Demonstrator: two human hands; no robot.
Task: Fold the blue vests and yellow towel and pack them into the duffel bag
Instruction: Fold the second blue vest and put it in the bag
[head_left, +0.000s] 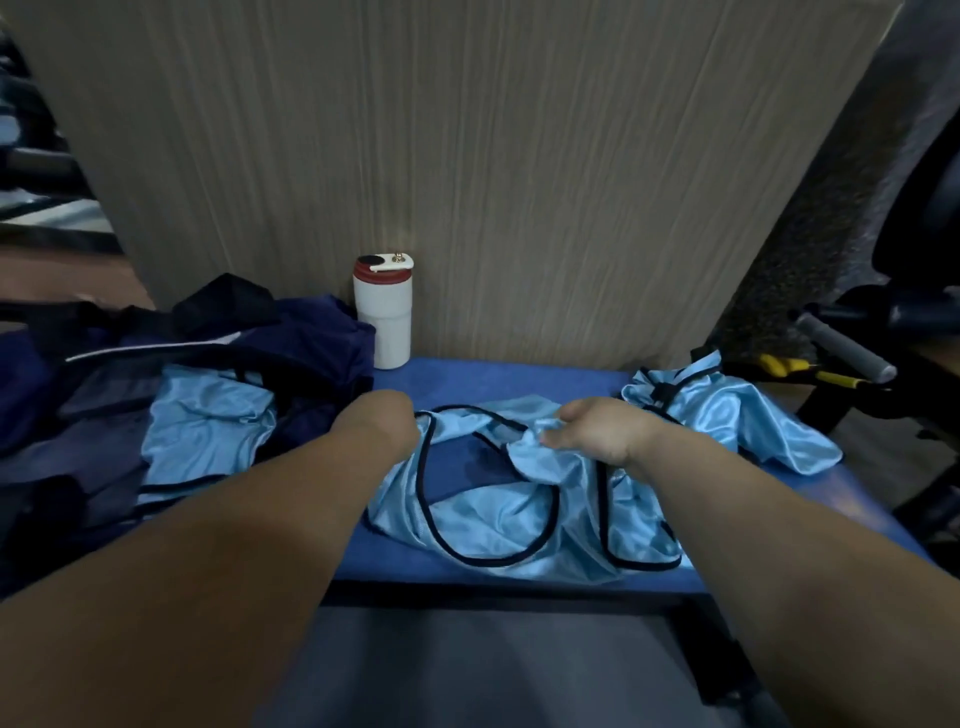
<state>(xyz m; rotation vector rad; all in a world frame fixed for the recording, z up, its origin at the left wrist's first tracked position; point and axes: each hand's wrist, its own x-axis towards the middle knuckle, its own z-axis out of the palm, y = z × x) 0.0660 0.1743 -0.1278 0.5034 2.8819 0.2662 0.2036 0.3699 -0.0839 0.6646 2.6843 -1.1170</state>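
The middle vest, light blue with dark trim, lies rumpled on the blue table right in front of me, its arm and neck openings spread towards the near edge. My right hand pinches a bunched fold of its shiny fabric near the top, thumb and fingers closed on the cloth. My left hand sits at the upper left corner of the same vest, touching the dark trim; its fingers curl away out of sight behind the knuckles, so I cannot tell whether it is actually gripping the fabric or only resting against it.

A second vest, the right vest, lies crumpled in a heap at the far right end of the table, just beside my right hand but apart from it. A third, the left vest, rests flatter on the left, lying on top of the duffel bag, which is dark navy, slumped and spread open over the left end of the table.

Behind the bag, a white bottle with a red collar stands upright against the wood-grain panel. Off to the right, past the table, I see a yellow-handled tool, a grey grip and part of a black chair.
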